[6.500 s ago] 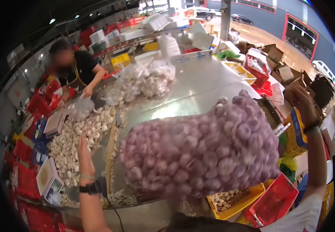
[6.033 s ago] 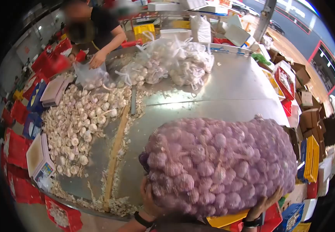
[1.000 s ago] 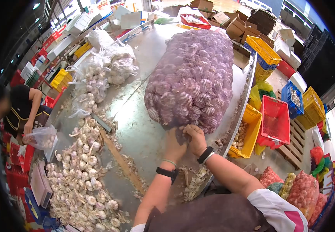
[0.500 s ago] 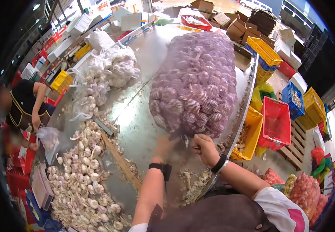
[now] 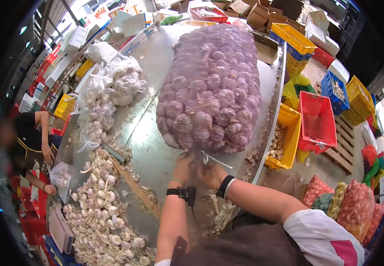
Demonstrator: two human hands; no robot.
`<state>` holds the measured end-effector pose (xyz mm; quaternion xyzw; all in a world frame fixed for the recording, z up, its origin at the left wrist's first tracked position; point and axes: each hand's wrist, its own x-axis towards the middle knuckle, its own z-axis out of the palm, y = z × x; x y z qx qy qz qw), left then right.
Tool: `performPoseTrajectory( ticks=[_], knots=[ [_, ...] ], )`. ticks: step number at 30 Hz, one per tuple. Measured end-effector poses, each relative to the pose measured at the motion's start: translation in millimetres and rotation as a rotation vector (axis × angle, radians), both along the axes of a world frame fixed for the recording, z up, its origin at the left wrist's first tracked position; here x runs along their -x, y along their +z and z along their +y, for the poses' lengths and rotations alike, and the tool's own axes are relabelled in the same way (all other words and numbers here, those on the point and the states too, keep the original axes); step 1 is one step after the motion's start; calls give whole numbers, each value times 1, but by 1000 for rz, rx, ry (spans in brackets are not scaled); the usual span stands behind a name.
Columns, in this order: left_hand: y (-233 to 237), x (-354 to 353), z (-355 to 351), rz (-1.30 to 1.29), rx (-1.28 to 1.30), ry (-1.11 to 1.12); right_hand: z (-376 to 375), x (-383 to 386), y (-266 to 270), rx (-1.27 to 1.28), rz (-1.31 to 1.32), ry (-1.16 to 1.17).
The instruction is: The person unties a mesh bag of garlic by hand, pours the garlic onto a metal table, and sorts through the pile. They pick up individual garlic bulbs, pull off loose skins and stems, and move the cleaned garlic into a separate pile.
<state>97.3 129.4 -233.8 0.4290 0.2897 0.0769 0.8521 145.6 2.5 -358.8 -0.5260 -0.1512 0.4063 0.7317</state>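
A big purple mesh bag (image 5: pixel 212 93) packed with garlic bulbs lies on the metal table, its gathered end toward me. At that end my left hand (image 5: pixel 184 168) is closed on the gathered mesh. Close beside it, my right hand (image 5: pixel 211 174) is closed on the same bunched mesh, its fingertips partly hidden and blurred. A thin white tie strip (image 5: pixel 218 161) sticks out to the right from the bag's neck, just above my right hand. To the left of my arms, loose garlic bulbs (image 5: pixel 108 213) lie in a long heap.
A wooden strip (image 5: pixel 134 186) divides the heap from the metal table (image 5: pixel 145 133). Clear bags of garlic (image 5: pixel 96 106) stand at the far left, near another person (image 5: pixel 34 142). Beyond the table's right edge are a yellow crate (image 5: pixel 291 142) and a red crate (image 5: pixel 316 122).
My right hand has come down and left, close to my left hand. The white strip now extends sideways from the bag's neck. The view has shifted slightly.
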Motion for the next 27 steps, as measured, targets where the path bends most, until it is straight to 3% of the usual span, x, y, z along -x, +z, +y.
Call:
performPoseTrajectory(
  ticks=[1,2,4,5,7,10,11,15,17,21,23,27],
  knots=[
    [5,0,1,28,12,-16,9,-3,-24,-300,760,-165],
    [9,1,1,57,26,-32,15,-5,-40,-311,766,-169],
    [15,2,0,73,18,-40,20,-6,-47,75,-351,-236],
    [16,2,-1,84,20,-43,13,-7,-52,72,-344,-245],
    [14,2,-2,101,-3,-48,-7,-12,-20,-309,690,-256],
    [6,0,1,117,-45,-44,-13,2,56,-422,546,-422],
    [1,0,2,126,-64,-39,-7,8,74,-89,-241,-540],
    [-17,1,5,64,-131,-95,-10,5,98,-100,4,-582],
    [-16,1,2,63,-30,-53,-15,2,124,17,-435,-460],
    [-24,4,1,-1,-20,-85,-17,-7,147,-6,-371,-439],
    [-32,7,1,0,-153,-107,-13,-13,147,-74,37,-354],
    [-7,4,-11,-11,-81,-43,-30,-9,179,-168,192,-372]
  ],
)
